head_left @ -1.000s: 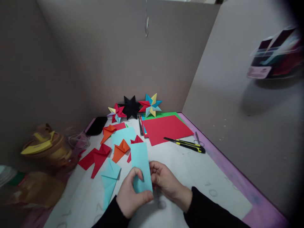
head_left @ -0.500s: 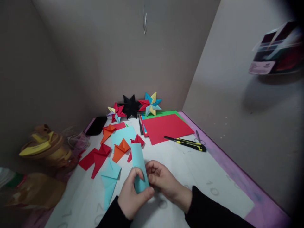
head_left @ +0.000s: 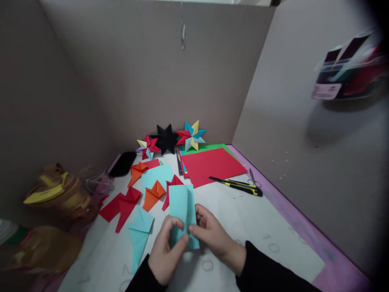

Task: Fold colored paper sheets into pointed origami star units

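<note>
Far L: folded lt-blue piece (head_left: 141,221) lies on the worktop (head_left: 234,227), its near tip close to the L sleeve (head_left: 145,278); if that forearm swings out it could brush & shift it, imo. Next, L hand (head_left: 167,251): narrow grip, holding the lt-blue sheet (head_left: 178,202) w/ thumb & bent forefinger on the face. Too hard a squeeze there could dent it. Sheet itself is btwn the two hands, nearer the person than the small red folded piece (head_left: 174,182); a lengthwise line shows R of its middle, where the L panel seems to lift off the R one. Main risk, prob.: panels sliding out of line, caused by one hand pulling more than the other; or a crooked crease if thumbs press off that line. R hand (head_left: 199,221): also narrow, pinching the R edge; a tug there could skew or tear the paper.

Direction: sheet's long axis runs away from the person, near end by the thumbs, far end twd the back wall (head_left: 136,73), leaning slightly L. Lined face is twd the cam. Can't tell if its near end touches the worktop.
</note>
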`<state>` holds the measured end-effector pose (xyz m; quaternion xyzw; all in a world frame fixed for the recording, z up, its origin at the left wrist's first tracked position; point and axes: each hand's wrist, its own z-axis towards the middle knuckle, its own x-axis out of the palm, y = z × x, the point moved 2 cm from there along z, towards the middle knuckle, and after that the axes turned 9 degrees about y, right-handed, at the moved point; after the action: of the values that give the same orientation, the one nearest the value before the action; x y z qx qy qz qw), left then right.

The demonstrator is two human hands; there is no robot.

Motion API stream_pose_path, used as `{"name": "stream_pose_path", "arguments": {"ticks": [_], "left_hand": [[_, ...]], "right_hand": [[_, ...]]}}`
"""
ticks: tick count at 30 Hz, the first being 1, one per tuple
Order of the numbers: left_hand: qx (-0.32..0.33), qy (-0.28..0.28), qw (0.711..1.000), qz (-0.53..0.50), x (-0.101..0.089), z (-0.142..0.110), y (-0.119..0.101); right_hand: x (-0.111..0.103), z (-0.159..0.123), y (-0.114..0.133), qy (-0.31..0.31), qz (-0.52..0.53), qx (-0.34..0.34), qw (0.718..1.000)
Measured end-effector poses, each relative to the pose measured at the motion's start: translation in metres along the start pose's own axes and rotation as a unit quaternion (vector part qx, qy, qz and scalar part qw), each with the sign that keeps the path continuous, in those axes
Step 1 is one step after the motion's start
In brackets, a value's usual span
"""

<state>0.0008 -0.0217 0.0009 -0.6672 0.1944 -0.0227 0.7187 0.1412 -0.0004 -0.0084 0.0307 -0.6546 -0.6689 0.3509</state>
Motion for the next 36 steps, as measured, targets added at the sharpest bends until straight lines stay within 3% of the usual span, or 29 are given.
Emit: {"name": "stream_pose_path", "arguments": {"ticks": [2,5,8,11,15,19,21,22,24,26,29,32,36], "left_hand": [[0.010,-0.076,0.997,0.013,-0.004,0.002,0.001],[0.010,-0.187,0.982,-0.013,-0.014,0.005,0.005],[-0.044,-0.194,0.976,-0.094,-0.021,0.010,0.014],[-0.077,-0.170,0.974,-0.124,-0.025,0.013,0.021],[-0.052,-0.153,0.985,-0.067,-0.025,0.013,0.024],[-0.039,-0.107,0.992,-0.046,-0.019,0.013,0.029],[-0.002,-0.108,0.993,0.044,-0.017,0.013,0.030],[0.032,-0.115,0.985,0.122,-0.017,0.013,0.030],[0.110,-0.118,0.940,0.300,-0.014,0.011,0.027],[0.175,-0.076,0.875,0.445,-0.010,0.009,0.025],[0.229,0.009,0.802,0.551,-0.001,0.007,0.025],[0.245,0.046,0.771,0.585,0.008,0.006,0.026],[0.272,0.053,0.764,0.583,0.017,0.002,0.028]], "right_hand": [[-0.005,0.001,0.002,-0.031,-0.016,-0.005,0.999],[-0.022,0.000,0.008,-0.125,-0.057,-0.026,0.990],[-0.041,-0.003,0.017,-0.169,-0.163,-0.030,0.972],[-0.050,-0.004,0.026,-0.086,-0.327,0.001,0.941],[-0.049,-0.009,0.034,0.021,-0.497,-0.082,0.864],[-0.047,-0.021,0.037,0.085,-0.662,-0.195,0.719],[-0.048,-0.026,0.038,0.129,-0.687,-0.216,0.682],[-0.048,-0.028,0.038,0.160,-0.681,-0.216,0.681],[-0.050,-0.029,0.036,0.223,-0.663,-0.200,0.686],[-0.054,-0.028,0.034,0.251,-0.666,-0.172,0.681],[-0.064,-0.026,0.034,0.253,-0.680,-0.116,0.678],[-0.075,-0.026,0.038,0.245,-0.672,-0.069,0.695],[-0.082,-0.028,0.045,0.236,-0.640,-0.064,0.728]]}}
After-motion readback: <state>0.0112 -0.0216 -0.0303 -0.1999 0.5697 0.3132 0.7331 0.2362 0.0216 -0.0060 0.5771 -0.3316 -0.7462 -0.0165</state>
